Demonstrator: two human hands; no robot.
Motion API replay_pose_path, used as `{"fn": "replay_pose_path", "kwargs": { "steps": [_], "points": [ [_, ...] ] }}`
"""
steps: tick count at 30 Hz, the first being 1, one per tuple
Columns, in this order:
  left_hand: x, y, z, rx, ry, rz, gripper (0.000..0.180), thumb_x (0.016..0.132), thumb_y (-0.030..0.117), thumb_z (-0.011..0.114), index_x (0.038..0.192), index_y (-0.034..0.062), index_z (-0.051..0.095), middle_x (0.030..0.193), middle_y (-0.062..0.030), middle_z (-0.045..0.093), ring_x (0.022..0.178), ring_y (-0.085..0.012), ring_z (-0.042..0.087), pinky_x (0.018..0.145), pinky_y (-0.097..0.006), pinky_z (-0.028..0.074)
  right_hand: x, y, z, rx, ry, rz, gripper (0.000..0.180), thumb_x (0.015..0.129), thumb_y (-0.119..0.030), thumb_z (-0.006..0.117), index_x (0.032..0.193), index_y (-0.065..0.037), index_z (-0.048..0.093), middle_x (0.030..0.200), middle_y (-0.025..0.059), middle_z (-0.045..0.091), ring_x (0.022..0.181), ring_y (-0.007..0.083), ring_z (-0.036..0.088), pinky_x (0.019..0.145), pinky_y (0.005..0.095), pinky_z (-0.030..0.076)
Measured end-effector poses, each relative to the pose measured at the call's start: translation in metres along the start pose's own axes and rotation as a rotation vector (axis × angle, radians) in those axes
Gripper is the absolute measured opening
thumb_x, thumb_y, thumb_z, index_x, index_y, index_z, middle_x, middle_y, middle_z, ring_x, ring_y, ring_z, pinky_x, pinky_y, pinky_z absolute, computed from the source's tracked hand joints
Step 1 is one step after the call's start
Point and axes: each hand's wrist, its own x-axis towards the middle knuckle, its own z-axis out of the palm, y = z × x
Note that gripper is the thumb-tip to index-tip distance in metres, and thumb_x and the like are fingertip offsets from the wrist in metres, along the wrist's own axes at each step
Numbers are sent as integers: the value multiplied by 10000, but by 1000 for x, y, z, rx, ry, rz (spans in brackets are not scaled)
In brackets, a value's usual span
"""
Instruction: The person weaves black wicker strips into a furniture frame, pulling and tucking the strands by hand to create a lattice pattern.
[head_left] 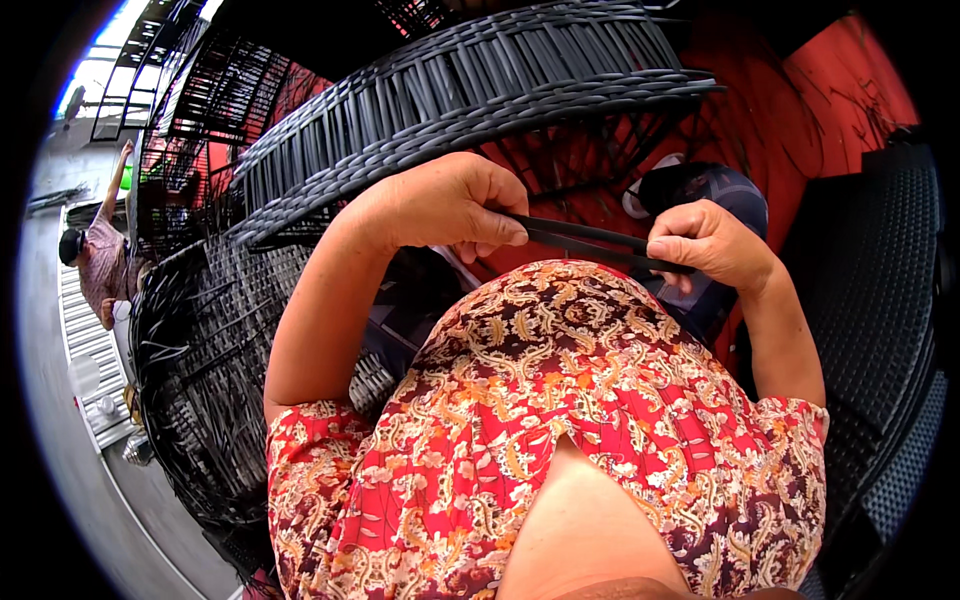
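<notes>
Two dark flat weaving strips run side by side between my hands, above my lap. My left hand pinches their left ends between thumb and fingers. At their other end my right hand grips them, with a short piece sticking out past the thumb. Just beyond my hands lies a curved woven wicker piece in dark grey, with braided edges and upright strands between them. Neither hand touches it. My fingertips are partly hidden behind the strips.
A dark woven basket-like piece with loose strand ends stands at my left. Woven black panels rise at my right. Red sheeting with scattered strands covers the ground ahead. Another person is at the far left, one arm raised.
</notes>
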Motion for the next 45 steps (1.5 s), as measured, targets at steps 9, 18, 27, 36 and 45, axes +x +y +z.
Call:
{"fn": "replay_pose_path", "kwargs": {
  "steps": [9,18,27,36,45],
  "points": [
    [16,3,8,20,-25,14,110,847,111,611,821,5,630,621,7,564,537,-55,526,496,-204,455,15,0,15,-41,15,-109,223,901,-170,549,989,22,620,827,69,645,721,119,617,673,250,493],
    [25,23,25,-41,188,67,178,902,156,548,877,-2,625,666,-31,623,540,-77,587,458,-193,436,36,-11,28,-255,67,-308,229,917,-172,512,774,0,559,572,16,496,541,88,448,516,265,399],
    [39,8,47,-242,278,114,228,924,192,532,886,-19,610,684,-55,620,551,-111,588,503,-222,479,38,0,29,-218,125,-295,223,912,-174,517,768,-12,570,595,24,546,554,93,492,529,267,417],
    [62,22,40,194,400,333,164,903,182,569,879,24,602,609,33,522,514,-52,465,479,-215,411,29,-5,16,-131,364,-455,129,870,-121,578,855,-2,623,682,19,588,638,78,538,599,254,454],
    [131,36,-28,615,821,674,121,781,150,635,847,57,674,817,-112,611,800,-292,596,709,-366,482,-196,-87,-230,-1058,1601,-276,277,899,-246,561,1068,-41,640,786,9,608,738,89,542,722,224,436]
  ]
}}
